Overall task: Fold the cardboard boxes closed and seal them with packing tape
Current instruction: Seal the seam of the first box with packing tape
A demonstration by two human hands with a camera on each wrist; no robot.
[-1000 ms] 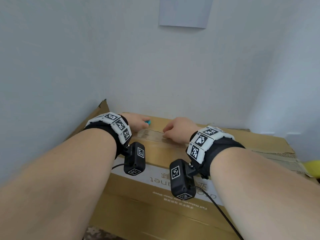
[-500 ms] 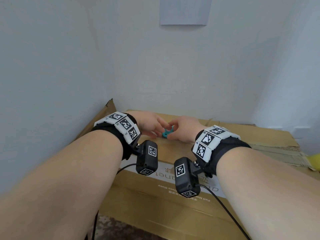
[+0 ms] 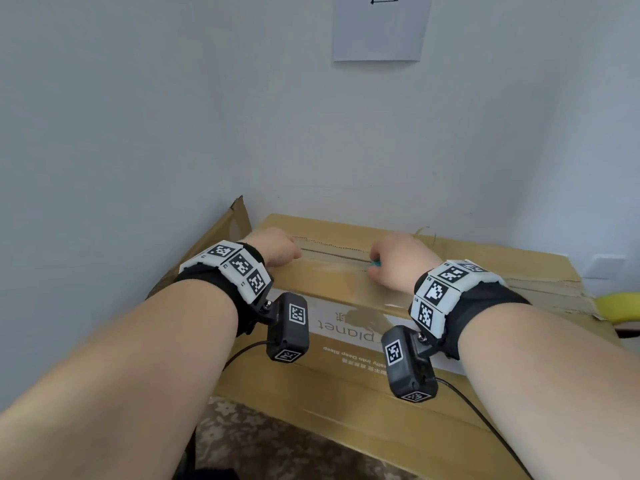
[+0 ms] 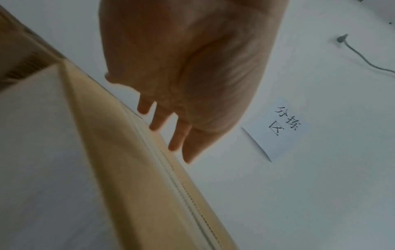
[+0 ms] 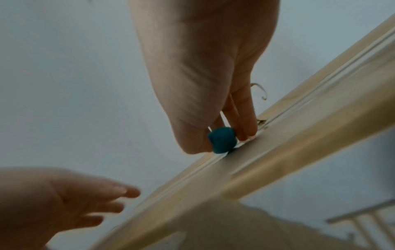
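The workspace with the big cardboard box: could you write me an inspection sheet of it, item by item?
Surface: patterned floor under the box.
Job's things: large brown cardboard box, flaps folded shut, clear tape strip along the top seam.
Clutter: yellow object at the right edge, unidentifiable.
Grips: left hand rests on the seam, fingers relaxed; right hand pinches a small teal tool against the tape.
Cables: black wrist-camera cable crossing the box.
Surroundings: white walls, paper sign.
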